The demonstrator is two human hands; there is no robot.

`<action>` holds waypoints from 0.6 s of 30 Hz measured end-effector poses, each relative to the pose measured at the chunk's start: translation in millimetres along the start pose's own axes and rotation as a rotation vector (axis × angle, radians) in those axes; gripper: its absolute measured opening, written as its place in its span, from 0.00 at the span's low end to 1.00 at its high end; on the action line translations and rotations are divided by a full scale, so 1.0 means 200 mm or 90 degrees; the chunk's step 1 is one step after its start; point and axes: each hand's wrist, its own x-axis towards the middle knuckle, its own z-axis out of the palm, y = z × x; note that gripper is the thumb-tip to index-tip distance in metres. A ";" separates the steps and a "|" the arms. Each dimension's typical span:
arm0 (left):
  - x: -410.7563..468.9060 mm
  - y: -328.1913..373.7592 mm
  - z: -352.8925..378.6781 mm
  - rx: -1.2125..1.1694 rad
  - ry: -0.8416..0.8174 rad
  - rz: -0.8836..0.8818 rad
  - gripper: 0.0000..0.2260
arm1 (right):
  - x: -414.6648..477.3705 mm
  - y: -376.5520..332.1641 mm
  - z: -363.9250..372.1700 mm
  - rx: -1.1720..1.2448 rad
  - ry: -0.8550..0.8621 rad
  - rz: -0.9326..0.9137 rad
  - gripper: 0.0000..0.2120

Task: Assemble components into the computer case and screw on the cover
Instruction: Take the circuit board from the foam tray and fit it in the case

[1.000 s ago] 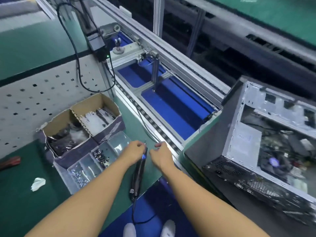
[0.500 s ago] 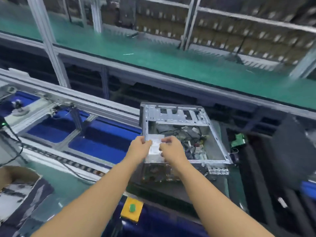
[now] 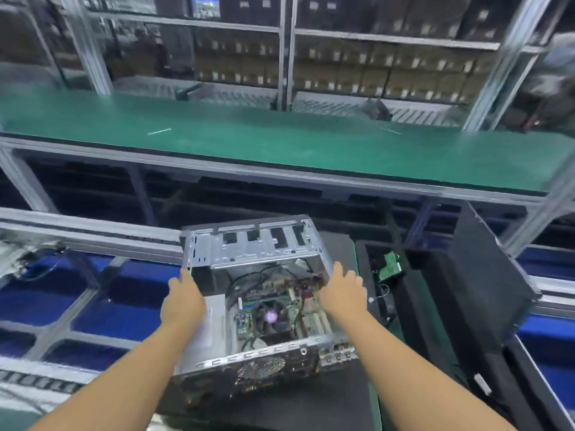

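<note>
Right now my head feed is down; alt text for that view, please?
Both hands reach over an open computer case, the left hand at its left wall, the right hand at its right wall. Its motherboard and fan lie exposed; a black panel stands at right.

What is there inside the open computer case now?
Inside the computer case lie a green motherboard with a round fan and black cables. The left hand covers part of a grey metal box at the left side; the right hand hides the right edge.
</note>
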 end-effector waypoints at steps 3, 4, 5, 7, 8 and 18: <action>0.00 0.01 0.04 -0.002 0.060 0.022 0.20 | 0.12 0.02 0.03 0.018 -0.070 -0.008 0.38; 0.01 0.01 0.04 -0.002 0.062 0.022 0.20 | 0.13 0.02 0.04 0.007 -0.068 -0.022 0.41; 0.02 0.01 0.04 0.003 0.056 0.022 0.21 | 0.14 0.02 0.04 -0.009 -0.061 -0.039 0.42; 0.06 0.02 0.04 -0.003 0.046 0.028 0.22 | 0.15 0.03 0.07 -0.044 -0.036 -0.062 0.45; 0.08 0.03 0.04 0.004 0.048 0.040 0.22 | 0.15 0.04 0.09 -0.066 -0.025 -0.068 0.45; 0.31 0.21 0.08 0.072 -0.008 0.154 0.26 | 0.09 0.10 0.13 -0.122 0.010 0.048 0.43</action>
